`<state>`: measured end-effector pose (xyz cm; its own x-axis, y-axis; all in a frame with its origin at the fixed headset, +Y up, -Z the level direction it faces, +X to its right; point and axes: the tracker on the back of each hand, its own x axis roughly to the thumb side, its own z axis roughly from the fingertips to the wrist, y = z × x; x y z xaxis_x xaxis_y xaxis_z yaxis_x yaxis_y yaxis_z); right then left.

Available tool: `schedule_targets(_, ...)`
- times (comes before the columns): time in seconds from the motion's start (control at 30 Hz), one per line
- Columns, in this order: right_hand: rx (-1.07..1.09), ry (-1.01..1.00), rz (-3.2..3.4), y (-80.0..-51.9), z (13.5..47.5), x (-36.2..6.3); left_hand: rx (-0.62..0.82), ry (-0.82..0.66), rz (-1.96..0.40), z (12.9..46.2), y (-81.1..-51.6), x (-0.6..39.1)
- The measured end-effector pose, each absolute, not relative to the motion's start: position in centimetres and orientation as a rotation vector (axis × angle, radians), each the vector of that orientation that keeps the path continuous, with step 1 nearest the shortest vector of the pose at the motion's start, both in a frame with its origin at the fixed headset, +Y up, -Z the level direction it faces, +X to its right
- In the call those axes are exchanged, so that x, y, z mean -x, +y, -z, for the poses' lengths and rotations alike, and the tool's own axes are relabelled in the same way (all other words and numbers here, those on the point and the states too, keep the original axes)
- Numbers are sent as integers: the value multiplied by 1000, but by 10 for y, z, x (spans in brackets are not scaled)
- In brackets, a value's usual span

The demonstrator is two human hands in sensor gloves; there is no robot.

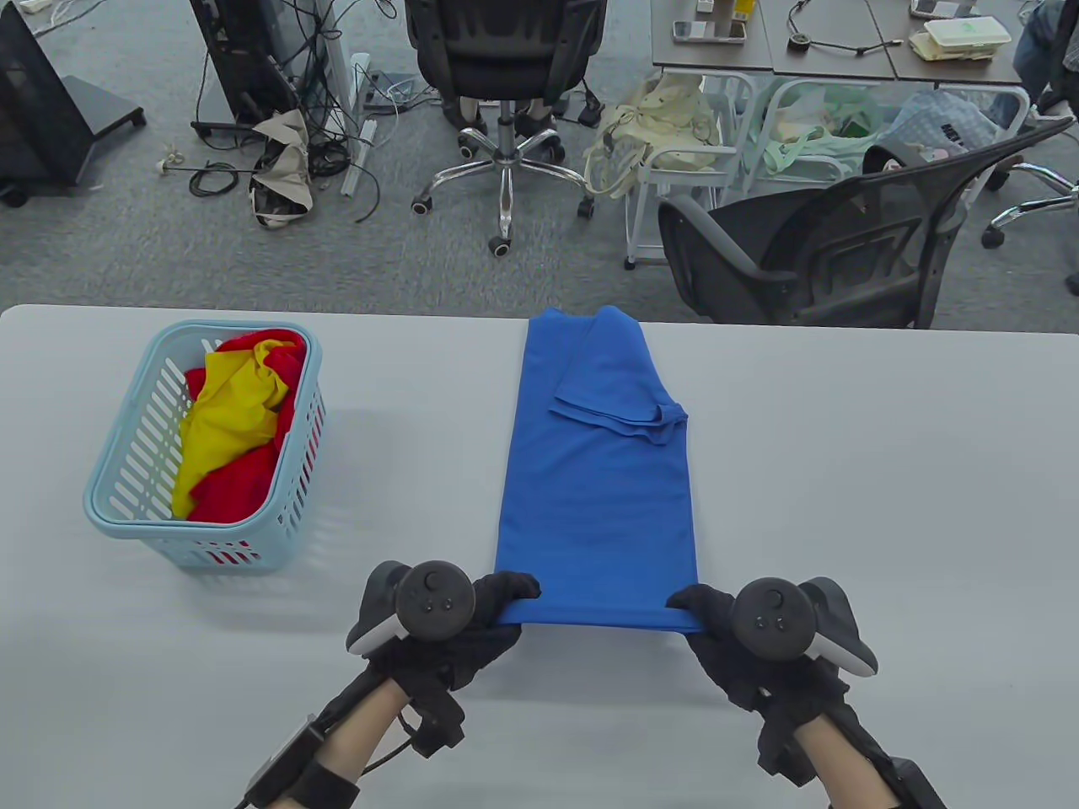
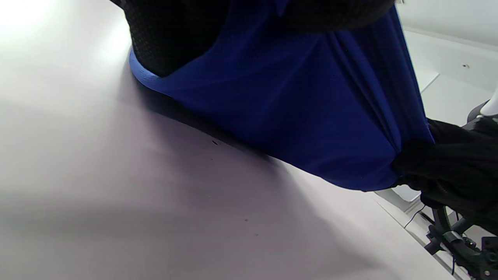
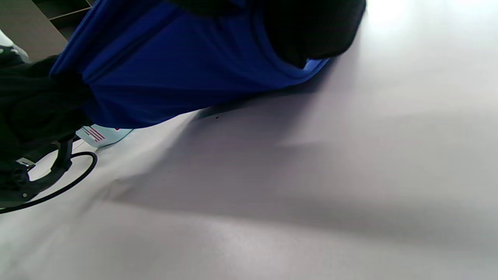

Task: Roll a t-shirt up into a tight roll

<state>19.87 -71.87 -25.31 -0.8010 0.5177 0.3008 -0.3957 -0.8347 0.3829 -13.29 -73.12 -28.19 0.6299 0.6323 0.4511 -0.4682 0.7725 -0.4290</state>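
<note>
A blue t-shirt (image 1: 594, 472) lies folded into a long strip down the middle of the grey table (image 1: 885, 472), sleeves tucked on top near the far end. My left hand (image 1: 506, 594) pinches the near left corner of its hem, and my right hand (image 1: 693, 608) pinches the near right corner. The near edge is lifted a little off the table. In the left wrist view the blue cloth (image 2: 295, 109) hangs taut from my fingers (image 2: 167, 35) across to the other glove (image 2: 451, 167). The right wrist view shows the same lifted hem (image 3: 175, 77).
A light blue plastic basket (image 1: 126, 497) holding red and yellow cloth (image 1: 232, 421) stands at the left of the table. Beyond the far table edge are office chairs (image 1: 843, 244), cables and another desk.
</note>
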Motion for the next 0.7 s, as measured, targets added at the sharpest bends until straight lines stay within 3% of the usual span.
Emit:
schedule_targets(0.1, -510, 449, -2524, -721, 257, -201, 281, -623, -604, 288, -734, 131)
schedule_targets(0.23, -494, 530, -2397, -725, 257, -205, 359, -632, -736, 290, -738, 133)
schedule_targets(0.37, -592, 652, -2190, -727, 256, -210, 649, -721, -905, 288, -740, 138)
schedule_targets(0.47, -629, 767, -2041, -726, 254, -211, 710, -761, -935, 283, -737, 142)
schedule_targets(0.53, -614, 773, -2071, -726, 256, -210, 630, -727, -809, 281, -729, 146)
schedule_targets(0.63, -523, 787, -2240, -723, 265, -212, 360, -614, -544, 284, -710, 147)
schedule_targets(0.7, -437, 738, -2383, -715, 275, -214, 305, -557, -460, 292, -701, 140)
